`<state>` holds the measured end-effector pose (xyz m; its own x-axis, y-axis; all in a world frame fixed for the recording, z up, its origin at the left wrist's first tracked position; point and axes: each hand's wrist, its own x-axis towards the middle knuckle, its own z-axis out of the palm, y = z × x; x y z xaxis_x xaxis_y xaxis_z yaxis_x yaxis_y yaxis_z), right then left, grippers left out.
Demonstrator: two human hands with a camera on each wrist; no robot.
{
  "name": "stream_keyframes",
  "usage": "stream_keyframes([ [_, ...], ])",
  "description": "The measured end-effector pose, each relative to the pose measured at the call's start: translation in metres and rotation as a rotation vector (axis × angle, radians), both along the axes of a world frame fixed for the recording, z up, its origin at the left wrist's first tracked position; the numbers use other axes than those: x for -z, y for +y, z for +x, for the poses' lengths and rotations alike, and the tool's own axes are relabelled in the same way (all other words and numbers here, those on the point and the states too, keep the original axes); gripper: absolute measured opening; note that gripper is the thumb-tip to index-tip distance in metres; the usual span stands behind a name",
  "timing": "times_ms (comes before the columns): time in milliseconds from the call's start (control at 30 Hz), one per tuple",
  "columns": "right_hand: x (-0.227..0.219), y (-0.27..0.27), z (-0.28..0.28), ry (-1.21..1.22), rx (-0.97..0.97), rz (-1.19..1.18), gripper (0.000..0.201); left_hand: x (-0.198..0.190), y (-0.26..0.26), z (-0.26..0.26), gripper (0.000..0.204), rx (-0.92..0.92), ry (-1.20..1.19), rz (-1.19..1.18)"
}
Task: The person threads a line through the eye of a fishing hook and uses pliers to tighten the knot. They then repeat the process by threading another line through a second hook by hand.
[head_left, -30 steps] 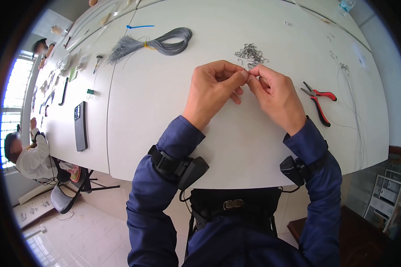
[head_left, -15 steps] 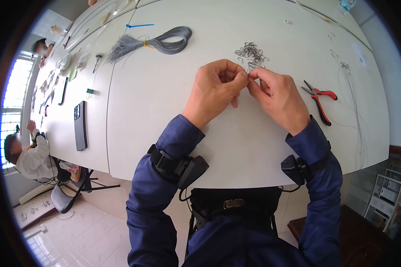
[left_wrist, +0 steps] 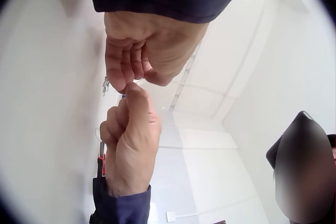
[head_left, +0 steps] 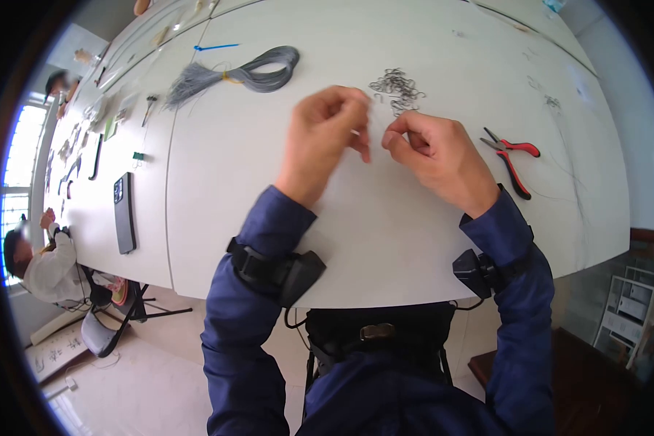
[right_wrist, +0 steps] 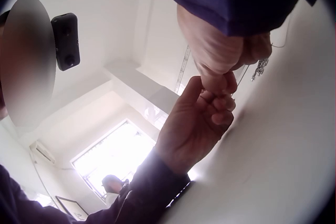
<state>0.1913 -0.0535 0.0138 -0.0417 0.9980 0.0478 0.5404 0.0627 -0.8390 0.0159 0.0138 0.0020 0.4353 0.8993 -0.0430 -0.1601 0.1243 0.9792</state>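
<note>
My left hand (head_left: pixel 323 142) is blurred, thumb and forefinger pinched together, with a faint thin line (right_wrist: pixel 240 77) showing between the hands. To its right, my right hand (head_left: pixel 439 152) pinches with thumb and forefinger at the same height; what sits in that pinch is too small to tell. A gap separates the two hands in the head view. Just beyond the fingertips lies a pile of small dark metal hooks (head_left: pixel 397 86) on the white table (head_left: pixel 385 232).
A tied bundle of grey line (head_left: pixel 272 71) lies at the back left, near a blue cable tie (head_left: pixel 218 47). Red-handled pliers (head_left: pixel 514 161) rest to the right, beside loose lines with hooks (head_left: pixel 552 103). A phone (head_left: pixel 124 213) lies left. Other people sit farther left.
The hands were together at the fingertips; my left hand has since pulled away to the left. My right hand stays pinched, little moved. The head view has shifted slightly.
</note>
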Motion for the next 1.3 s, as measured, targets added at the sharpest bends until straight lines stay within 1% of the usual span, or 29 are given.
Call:
stream_keyframes([
  [100, -0.009, -0.009, 0.006, 0.113, -0.054, -0.052, 0.017, 0.001, 0.021, -0.024, 0.019, -0.072, -0.157, 0.022],
  [200, -0.052, -0.033, 0.013, -0.051, -0.074, -0.212, 0.018, 0.0, 0.041, -0.047, 0.016, -0.123, -0.345, -0.012],
  [267, -0.065, -0.054, 0.024, -0.115, -0.141, -0.284, 0.019, -0.002, 0.052, -0.06, 0.015, -0.132, -0.417, -0.036],
  [333, -0.077, -0.076, 0.029, -0.142, -0.209, -0.352, 0.018, -0.005, 0.059, -0.071, 0.014, -0.089, -0.506, -0.05],
  [433, -0.08, -0.103, 0.04, -0.028, -0.377, -0.348, 0.017, -0.008, 0.06, -0.079, 0.013, -0.147, -0.537, -0.064],
  [467, -0.081, -0.107, 0.044, 0.005, -0.4, -0.386, 0.019, -0.008, 0.061, -0.082, 0.013, -0.17, -0.544, -0.065],
  [533, -0.083, -0.112, 0.049, 0.072, -0.446, -0.462, 0.023, -0.005, 0.069, -0.095, 0.013, -0.133, -0.636, -0.075],
  [600, -0.084, -0.112, 0.05, 0.058, -0.385, -0.504, 0.024, -0.007, 0.073, -0.103, 0.014, -0.127, -0.752, -0.098],
  [633, -0.084, -0.111, 0.05, 0.052, -0.356, -0.524, 0.025, -0.006, 0.078, -0.111, 0.014, -0.074, -0.851, -0.125],
  [733, -0.057, -0.106, 0.059, -0.28, -0.092, -0.114, 0.024, -0.007, 0.077, -0.115, 0.015, -0.096, -0.956, -0.153],
  [800, -0.034, -0.096, 0.075, -0.584, 0.176, 0.063, 0.022, -0.007, 0.073, -0.111, 0.014, -0.042, -0.999, -0.181],
  [833, -0.024, -0.091, 0.086, -0.661, 0.226, 0.071, 0.021, -0.007, 0.071, -0.107, 0.013, -0.014, -1.02, -0.193],
  [900, -0.011, -0.081, 0.101, -0.812, 0.325, 0.085, 0.02, -0.008, 0.067, -0.098, 0.015, 0.056, -0.922, -0.147],
  [933, -0.012, -0.075, 0.102, -0.718, 0.372, -0.042, 0.02, -0.007, 0.064, -0.093, 0.016, 0.089, -0.87, -0.126],
  [1000, -0.017, -0.06, 0.102, -0.521, 0.46, -0.292, 0.02, -0.007, 0.055, -0.076, 0.017, 0.116, -0.566, -0.046],
  [1067, -0.009, -0.047, 0.111, -0.55, 0.456, -0.215, 0.019, -0.015, 0.035, -0.058, 0.015, 0.124, -0.264, 0.045],
  [1100, -0.007, -0.044, 0.114, -0.563, 0.456, -0.176, 0.019, -0.015, 0.028, -0.049, 0.014, 0.138, -0.175, 0.077],
  [1200, -0.009, -0.029, 0.1, -0.679, 0.39, 0.3, 0.021, -0.013, 0.01, -0.029, 0.012, 0.128, 0.022, 0.116],
  [1300, -0.032, -0.016, 0.055, -0.183, 0.171, 0.145, 0.024, -0.012, 0.002, -0.02, 0.015, 0.167, 0.087, 0.149],
])
